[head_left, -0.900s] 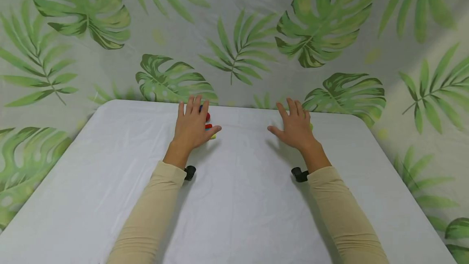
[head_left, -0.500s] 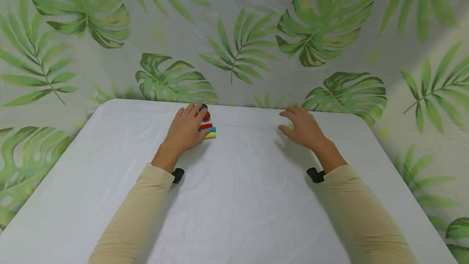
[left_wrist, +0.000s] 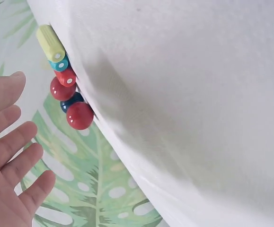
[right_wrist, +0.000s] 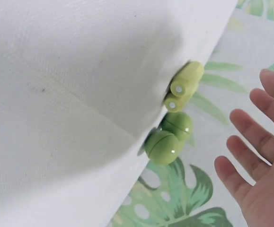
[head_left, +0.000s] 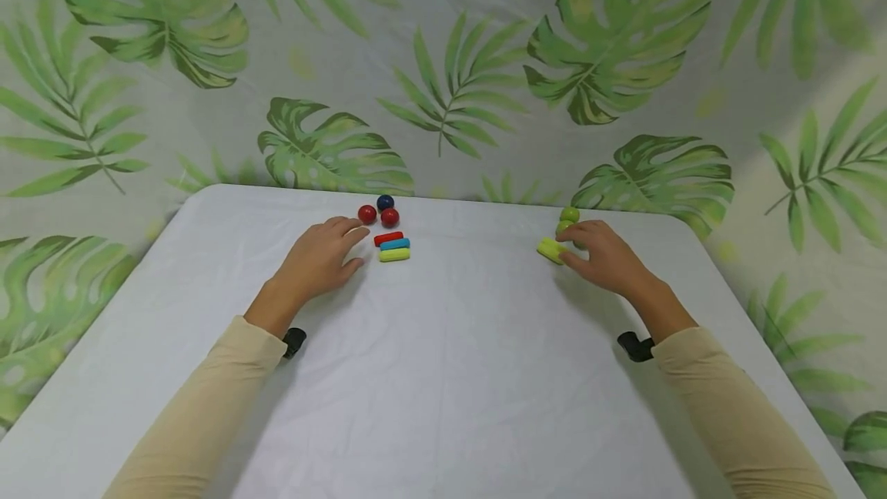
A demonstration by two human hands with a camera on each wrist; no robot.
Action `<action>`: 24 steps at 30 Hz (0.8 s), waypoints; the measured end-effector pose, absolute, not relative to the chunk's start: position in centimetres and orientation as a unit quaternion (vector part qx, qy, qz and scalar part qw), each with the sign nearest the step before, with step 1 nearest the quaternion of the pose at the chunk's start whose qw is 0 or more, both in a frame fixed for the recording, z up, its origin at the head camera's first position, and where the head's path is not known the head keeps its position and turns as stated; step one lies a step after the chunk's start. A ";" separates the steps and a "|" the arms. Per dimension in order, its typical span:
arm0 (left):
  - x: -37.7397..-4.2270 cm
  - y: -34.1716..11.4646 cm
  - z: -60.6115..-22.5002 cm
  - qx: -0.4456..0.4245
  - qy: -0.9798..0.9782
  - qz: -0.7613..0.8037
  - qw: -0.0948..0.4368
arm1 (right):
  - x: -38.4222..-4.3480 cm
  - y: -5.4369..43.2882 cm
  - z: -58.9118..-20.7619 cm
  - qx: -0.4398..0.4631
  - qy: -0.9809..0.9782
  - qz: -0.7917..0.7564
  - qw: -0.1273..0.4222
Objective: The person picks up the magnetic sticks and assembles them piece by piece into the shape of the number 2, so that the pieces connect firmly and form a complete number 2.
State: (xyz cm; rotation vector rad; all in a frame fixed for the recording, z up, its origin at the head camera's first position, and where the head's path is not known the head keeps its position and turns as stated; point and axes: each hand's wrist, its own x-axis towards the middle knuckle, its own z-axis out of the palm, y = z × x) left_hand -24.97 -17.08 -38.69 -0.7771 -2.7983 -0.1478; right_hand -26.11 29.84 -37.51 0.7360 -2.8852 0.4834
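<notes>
Near the table's far edge lie two red balls [head_left: 367,214] [head_left: 390,216] and a dark blue ball [head_left: 385,202]; the left wrist view shows one red ball [left_wrist: 79,116] closest. Just in front lie a red stick [head_left: 388,238], a blue stick [head_left: 395,244] and a yellow-green stick [head_left: 394,255]. My left hand [head_left: 320,256] rests palm down left of them, fingers relaxed, holding nothing. At the right sit a green stick [head_left: 551,249] and green balls [head_left: 570,214], seen closer as green sticks [right_wrist: 186,78] and balls [right_wrist: 163,146]. My right hand [head_left: 603,256] lies beside them, fingers loosely spread.
A white cloth covers the table [head_left: 443,376], whose far edge meets a leaf-print backdrop [head_left: 443,60]. Black wrist camera mounts [head_left: 294,342] [head_left: 634,346] sit under both beige sleeves.
Both hands have slid outward and back toward me, uncovering the balls and sticks on the left and the green pieces on the right.
</notes>
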 end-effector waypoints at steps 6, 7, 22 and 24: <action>-25.4 -16.7 -38.8 -0.278 -0.953 -0.073 0.100 | -26.1 29.9 -37.7 0.251 -0.952 0.163 0.069; -25.5 -16.6 -38.9 -0.283 -0.951 -0.078 0.094 | -26.0 29.9 -37.6 0.251 -0.952 0.163 0.067; -27.8 -13.8 -39.9 -0.318 -0.941 -0.113 0.021 | -25.9 29.7 -38.1 0.246 -0.958 0.137 0.049; -27.9 -13.5 -39.8 -0.314 -0.942 -0.115 0.010 | -26.0 29.7 -38.1 0.247 -0.958 0.135 0.050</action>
